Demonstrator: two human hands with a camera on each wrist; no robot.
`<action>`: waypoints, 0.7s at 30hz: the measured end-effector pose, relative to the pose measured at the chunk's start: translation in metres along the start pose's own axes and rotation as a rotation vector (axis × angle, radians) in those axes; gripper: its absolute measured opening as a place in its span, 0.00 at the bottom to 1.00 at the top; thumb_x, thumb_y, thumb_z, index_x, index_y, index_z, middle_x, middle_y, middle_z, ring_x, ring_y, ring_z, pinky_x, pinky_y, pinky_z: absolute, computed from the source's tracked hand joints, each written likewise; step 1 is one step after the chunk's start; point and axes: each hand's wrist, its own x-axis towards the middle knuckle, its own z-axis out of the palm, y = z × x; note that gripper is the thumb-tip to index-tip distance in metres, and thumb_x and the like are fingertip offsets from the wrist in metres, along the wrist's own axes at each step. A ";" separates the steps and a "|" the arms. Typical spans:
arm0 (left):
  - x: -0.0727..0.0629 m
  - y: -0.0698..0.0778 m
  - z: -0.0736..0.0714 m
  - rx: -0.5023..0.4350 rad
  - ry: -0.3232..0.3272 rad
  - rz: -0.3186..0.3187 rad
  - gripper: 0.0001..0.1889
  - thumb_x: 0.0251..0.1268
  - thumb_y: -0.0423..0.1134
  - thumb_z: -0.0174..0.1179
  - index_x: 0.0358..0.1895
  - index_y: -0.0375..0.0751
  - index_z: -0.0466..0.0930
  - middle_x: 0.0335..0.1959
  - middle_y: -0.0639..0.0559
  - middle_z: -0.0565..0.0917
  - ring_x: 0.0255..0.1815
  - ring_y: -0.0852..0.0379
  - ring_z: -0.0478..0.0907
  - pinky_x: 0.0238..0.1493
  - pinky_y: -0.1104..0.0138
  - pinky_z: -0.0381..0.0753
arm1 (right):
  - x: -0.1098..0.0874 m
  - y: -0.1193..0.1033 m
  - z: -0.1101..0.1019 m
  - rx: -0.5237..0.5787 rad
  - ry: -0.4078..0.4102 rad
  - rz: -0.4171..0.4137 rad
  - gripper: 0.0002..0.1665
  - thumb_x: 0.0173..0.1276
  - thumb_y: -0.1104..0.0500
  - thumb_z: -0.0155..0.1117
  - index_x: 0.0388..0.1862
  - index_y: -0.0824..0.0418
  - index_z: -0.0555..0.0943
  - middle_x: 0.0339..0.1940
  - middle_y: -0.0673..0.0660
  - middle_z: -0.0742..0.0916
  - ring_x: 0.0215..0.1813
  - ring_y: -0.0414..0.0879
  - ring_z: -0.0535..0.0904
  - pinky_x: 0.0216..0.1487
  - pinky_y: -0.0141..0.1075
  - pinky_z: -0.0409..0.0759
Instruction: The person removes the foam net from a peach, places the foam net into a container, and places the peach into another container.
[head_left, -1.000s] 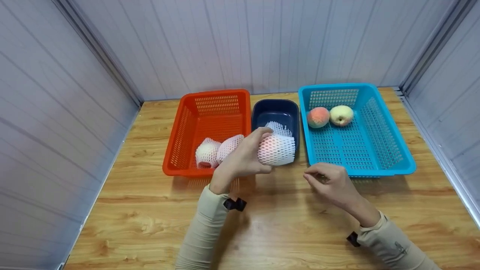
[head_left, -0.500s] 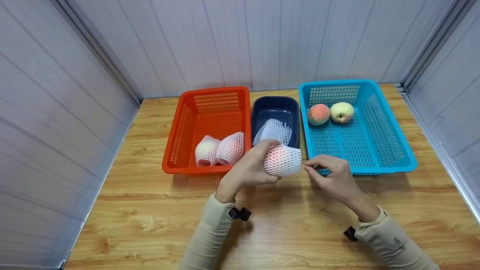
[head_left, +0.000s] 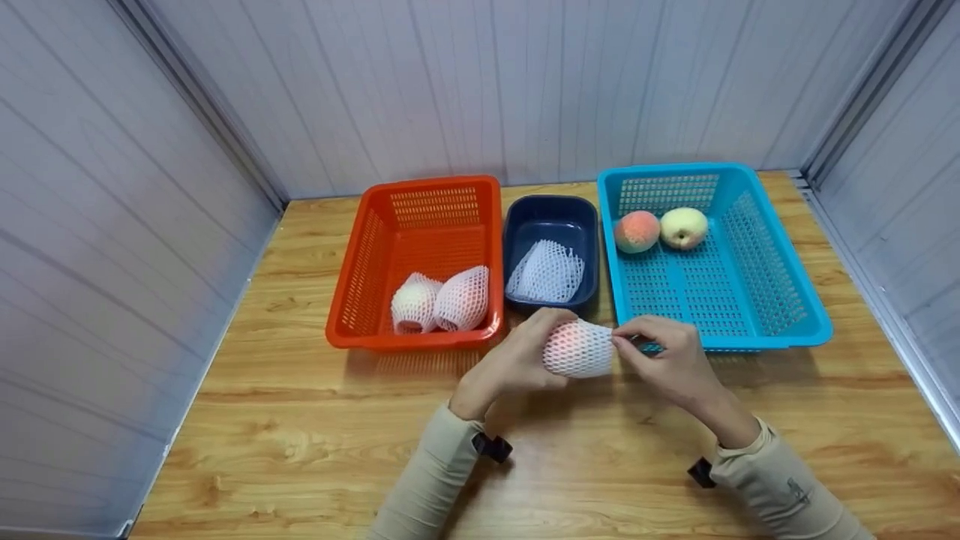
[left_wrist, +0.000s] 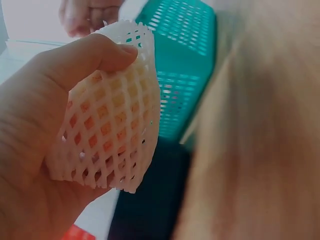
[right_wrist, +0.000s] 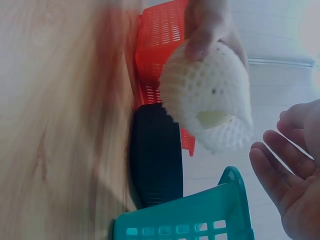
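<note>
The left hand, curled round a round pinkish peach in white mesh netting, has come nearside of the dark-blue rectangular bowl, bringing the netting to the right hand's bent fingertips; whether they pinch, I can't tell.

Yeah, you had nothing readable in any of the three views, tbh. Your right sleeve had a small grey mark on it, too tiny to make out.

beige sleeves | black wrist cameras | grey mark, right sleeve
</note>
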 end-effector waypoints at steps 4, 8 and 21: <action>-0.001 -0.012 0.009 0.016 0.009 -0.020 0.44 0.36 0.38 0.78 0.63 0.46 0.65 0.57 0.55 0.71 0.56 0.61 0.68 0.60 0.68 0.68 | -0.001 0.001 0.001 -0.006 0.005 -0.014 0.09 0.57 0.71 0.71 0.34 0.58 0.87 0.34 0.45 0.87 0.36 0.41 0.83 0.35 0.31 0.80; -0.002 -0.023 0.013 0.009 0.023 -0.037 0.44 0.35 0.39 0.78 0.62 0.44 0.66 0.56 0.53 0.72 0.56 0.60 0.69 0.60 0.67 0.68 | -0.002 0.002 0.003 -0.003 0.001 -0.040 0.11 0.57 0.71 0.71 0.34 0.56 0.86 0.33 0.46 0.87 0.36 0.41 0.83 0.38 0.31 0.79; -0.007 -0.035 0.016 -0.014 -0.037 -0.183 0.44 0.37 0.35 0.76 0.63 0.51 0.64 0.57 0.55 0.69 0.57 0.59 0.67 0.60 0.64 0.69 | -0.006 0.009 0.010 -0.007 -0.027 -0.030 0.10 0.58 0.69 0.71 0.33 0.54 0.86 0.32 0.45 0.87 0.35 0.39 0.82 0.34 0.37 0.79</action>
